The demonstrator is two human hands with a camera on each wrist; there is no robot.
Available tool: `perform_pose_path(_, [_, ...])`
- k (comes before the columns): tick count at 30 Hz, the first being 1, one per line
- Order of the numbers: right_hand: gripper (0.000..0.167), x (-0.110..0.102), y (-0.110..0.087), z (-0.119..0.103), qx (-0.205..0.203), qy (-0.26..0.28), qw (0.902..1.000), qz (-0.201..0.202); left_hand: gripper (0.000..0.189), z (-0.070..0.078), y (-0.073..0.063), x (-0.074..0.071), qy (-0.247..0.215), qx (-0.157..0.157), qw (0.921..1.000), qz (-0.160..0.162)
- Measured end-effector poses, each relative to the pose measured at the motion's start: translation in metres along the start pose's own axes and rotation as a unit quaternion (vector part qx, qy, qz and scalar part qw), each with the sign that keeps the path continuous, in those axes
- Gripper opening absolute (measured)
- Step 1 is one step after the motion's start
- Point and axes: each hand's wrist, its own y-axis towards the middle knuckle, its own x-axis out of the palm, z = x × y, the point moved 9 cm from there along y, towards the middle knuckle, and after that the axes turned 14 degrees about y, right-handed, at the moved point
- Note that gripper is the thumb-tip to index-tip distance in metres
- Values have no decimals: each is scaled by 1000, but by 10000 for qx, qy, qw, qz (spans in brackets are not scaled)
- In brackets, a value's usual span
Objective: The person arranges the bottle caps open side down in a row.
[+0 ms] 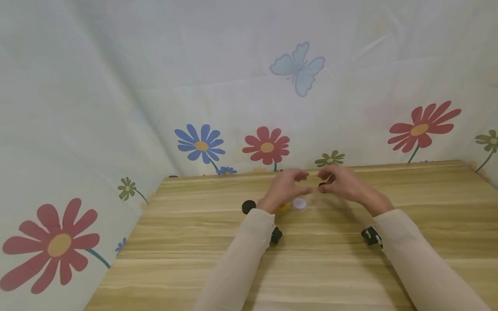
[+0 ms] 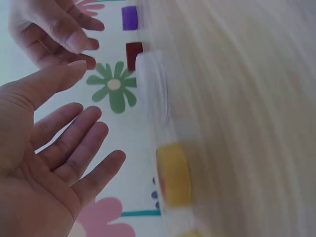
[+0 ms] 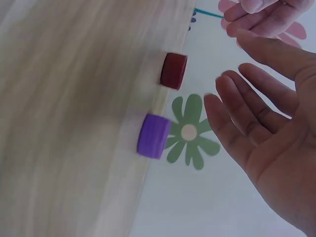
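Note:
My left hand (image 1: 285,188) hovers over the wooden table with fingers spread and nothing in it. Facing it, my right hand (image 1: 344,183) has loosely bent fingers, and its palm (image 3: 286,163) is bare in the right wrist view. Below the left hand lie a white disc (image 1: 299,204) and a partly hidden yellow piece (image 1: 283,207). A black disc (image 1: 249,207) sits left of that wrist. Near the right fingertips shows a small dark piece (image 1: 322,187). The right wrist view shows a dark red piece (image 3: 174,71) and a purple piece (image 3: 154,136) with rounded sides.
The table (image 1: 186,250) ends at the back against a cloth (image 1: 233,86) printed with flowers and a butterfly. More cloth hangs along the left. A small dark device (image 1: 370,236) is strapped under the right wrist, another (image 1: 276,236) under the left.

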Motion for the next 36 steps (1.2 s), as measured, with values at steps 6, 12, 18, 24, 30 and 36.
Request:
perform_pose_path(6, [35, -5, -4, 9, 215, -122, 9996, 167, 46, 8, 7, 11, -60, 94, 9999, 56])
perform_pose_path(12, [35, -2, 1, 12, 130, -338, 9992, 185, 42, 13, 11, 14, 41, 185, 9998, 79])
perform_pose_path(18, [29, 3, 5, 11, -366, -541, 9977, 177, 41, 13, 14, 19, 126, 74, 9998, -97])
perform_pose_path(24, [35, 3, 3, 14, 210, -730, 9971, 61, 33, 19, 21, 29, 584, 314, 9972, -353])
perform_pose_path(30, [36, 2, 3, 19, 266, -758, 9968, 54, 26, 25, 25, 35, 618, 531, 9956, -461])
perform_pose_path(36, [31, 4, 1, 19, 293, -892, 9956, 3, 27, 26, 25, 41, 590, 546, 9950, -584])
